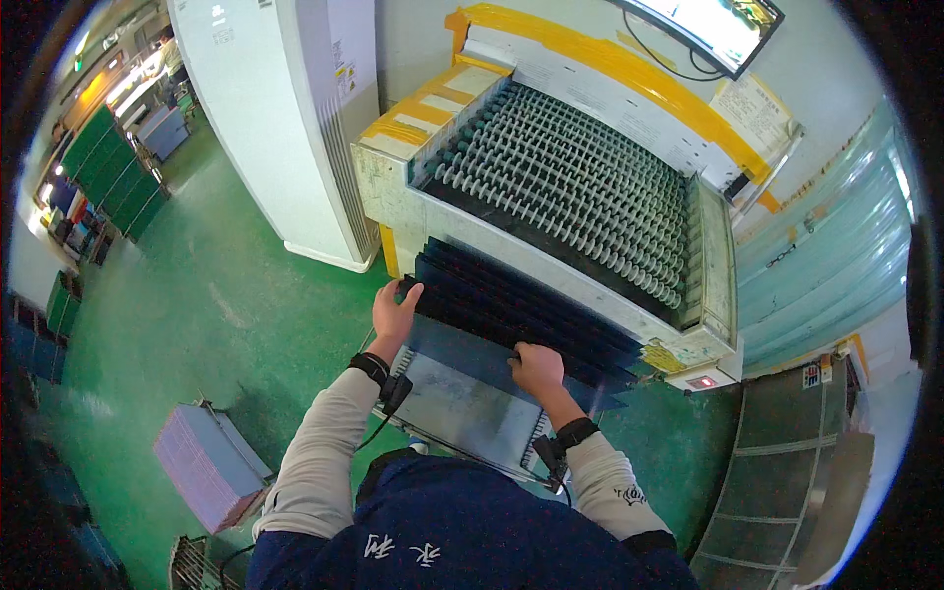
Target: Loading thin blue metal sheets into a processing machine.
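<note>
Several thin, dark blue-black panels [521, 295] stand in a leaning row just in front of a roller machine. My left hand [395, 313] is closed at the left end of the nearest dark panel [462, 344], near its upper corner. Farther right, my right hand [540, 370] is curled closed on the same panel's upper edge; its fingertips are partly hidden. Beneath the panels is a metal rack [462, 385] with toothed, slotted strips along its left and right sides. Black bands with small devices circle both my wrists.
The machine [531, 261] carries rows of white disc rollers. A tall white cabinet [265, 108] stands to its left. At lower left, a stack of pinkish boards [208, 467] rests on the green floor [231, 324]. A mesh rack [777, 462] and translucent curtain [826, 256] are at right.
</note>
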Demonstrator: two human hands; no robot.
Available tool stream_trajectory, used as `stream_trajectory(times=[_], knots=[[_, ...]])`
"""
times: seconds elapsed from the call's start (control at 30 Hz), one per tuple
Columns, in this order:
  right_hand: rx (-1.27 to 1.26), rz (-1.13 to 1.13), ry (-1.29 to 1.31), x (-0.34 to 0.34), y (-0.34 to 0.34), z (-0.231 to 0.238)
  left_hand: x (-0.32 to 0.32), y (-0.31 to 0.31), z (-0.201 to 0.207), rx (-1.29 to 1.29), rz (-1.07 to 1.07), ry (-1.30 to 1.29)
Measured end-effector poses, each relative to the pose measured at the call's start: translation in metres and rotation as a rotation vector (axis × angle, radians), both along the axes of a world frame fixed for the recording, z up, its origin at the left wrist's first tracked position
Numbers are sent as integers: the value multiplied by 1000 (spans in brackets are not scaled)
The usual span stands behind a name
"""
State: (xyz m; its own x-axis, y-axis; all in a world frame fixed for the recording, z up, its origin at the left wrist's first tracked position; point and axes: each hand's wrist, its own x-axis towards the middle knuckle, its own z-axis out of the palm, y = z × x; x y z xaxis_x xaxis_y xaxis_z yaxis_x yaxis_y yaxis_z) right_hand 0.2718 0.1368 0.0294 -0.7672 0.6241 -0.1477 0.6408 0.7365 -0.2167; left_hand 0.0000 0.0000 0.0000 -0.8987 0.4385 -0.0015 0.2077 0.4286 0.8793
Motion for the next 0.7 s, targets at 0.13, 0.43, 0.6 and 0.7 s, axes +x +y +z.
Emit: stream_trajectory(times=[0.13, 0.43, 0.6, 0.7], knots=[[40, -16, 33, -12, 15, 22, 5, 25, 51, 214, -16, 42], [-110, 2, 5, 2, -3, 15, -11, 4, -10, 129, -54, 65], [-116, -11, -30, 10, -6, 14, -1, 5, -6, 104, -66, 56], [-122, -11, -41, 7, -9, 19, -7, 0, -16, 119, -80, 25]])
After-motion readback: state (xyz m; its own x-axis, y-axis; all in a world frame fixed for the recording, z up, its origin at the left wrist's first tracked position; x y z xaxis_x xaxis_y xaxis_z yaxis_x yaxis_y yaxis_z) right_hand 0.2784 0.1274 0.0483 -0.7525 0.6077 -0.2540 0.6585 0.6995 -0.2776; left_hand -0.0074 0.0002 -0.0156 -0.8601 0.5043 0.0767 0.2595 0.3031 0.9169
